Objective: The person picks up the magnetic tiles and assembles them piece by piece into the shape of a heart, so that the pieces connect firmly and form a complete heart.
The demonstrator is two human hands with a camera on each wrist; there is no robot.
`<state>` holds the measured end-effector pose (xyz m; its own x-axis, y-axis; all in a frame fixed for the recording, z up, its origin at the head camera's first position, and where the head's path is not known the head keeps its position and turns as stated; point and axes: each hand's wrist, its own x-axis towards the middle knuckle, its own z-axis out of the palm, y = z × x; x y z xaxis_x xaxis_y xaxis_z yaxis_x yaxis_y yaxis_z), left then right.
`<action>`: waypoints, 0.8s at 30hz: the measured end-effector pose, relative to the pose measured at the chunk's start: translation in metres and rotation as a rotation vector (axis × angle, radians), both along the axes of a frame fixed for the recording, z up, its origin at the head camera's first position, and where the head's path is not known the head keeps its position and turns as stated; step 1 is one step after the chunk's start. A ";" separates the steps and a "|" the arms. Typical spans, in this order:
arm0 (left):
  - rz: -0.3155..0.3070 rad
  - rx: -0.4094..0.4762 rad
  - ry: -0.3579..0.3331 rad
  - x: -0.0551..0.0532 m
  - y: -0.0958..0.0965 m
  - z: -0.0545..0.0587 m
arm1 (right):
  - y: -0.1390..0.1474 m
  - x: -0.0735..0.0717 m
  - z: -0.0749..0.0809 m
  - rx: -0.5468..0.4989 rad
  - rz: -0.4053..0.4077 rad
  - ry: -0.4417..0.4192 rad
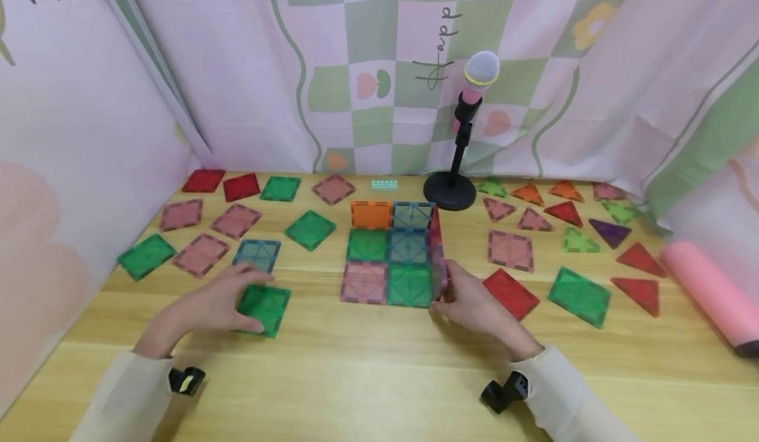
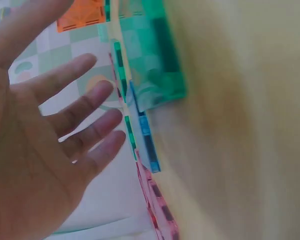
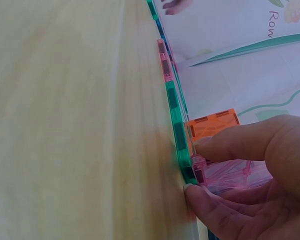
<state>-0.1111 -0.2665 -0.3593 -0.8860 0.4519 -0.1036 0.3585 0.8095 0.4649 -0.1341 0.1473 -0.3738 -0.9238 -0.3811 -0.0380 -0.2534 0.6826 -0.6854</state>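
Observation:
Translucent magnetic tiles form a flat base of pink, green and blue squares (image 1: 364,284), with an orange tile (image 1: 371,215) and a blue tile (image 1: 413,215) upright along its back. On the base's right side stand upright pink and red tiles; my right hand (image 1: 474,300) pinches the near pink tile (image 3: 230,175) at its corner, beside the green base tile (image 3: 176,122). My left hand (image 1: 216,300) hovers over a green square tile (image 1: 269,310), fingers spread and loosely bent in the left wrist view. Whether the fingertips touch that tile cannot be told. Behind it lies a blue tile (image 1: 257,255).
Loose red, pink and green squares (image 1: 201,255) lie at the left. Triangles (image 1: 611,232) and more squares (image 1: 511,249) are spread at the right. A toy microphone on a black stand (image 1: 452,190) is behind the base. A pink cylinder (image 1: 711,297) rests at the right edge.

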 end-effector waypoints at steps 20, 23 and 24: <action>0.069 -0.158 -0.009 0.001 0.026 -0.012 | 0.004 -0.006 -0.002 0.022 -0.017 0.025; 0.078 -0.156 0.010 -0.001 0.032 -0.011 | 0.006 -0.008 -0.002 0.027 -0.015 0.027; 0.075 -0.146 0.018 -0.002 0.034 -0.010 | 0.006 -0.008 -0.002 0.025 -0.014 0.026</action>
<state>-0.1136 -0.2323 -0.3696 -0.9191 0.3653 -0.1476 0.3012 0.8931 0.3343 -0.1423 0.1534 -0.3762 -0.9298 -0.3672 -0.0235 -0.2610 0.7032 -0.6613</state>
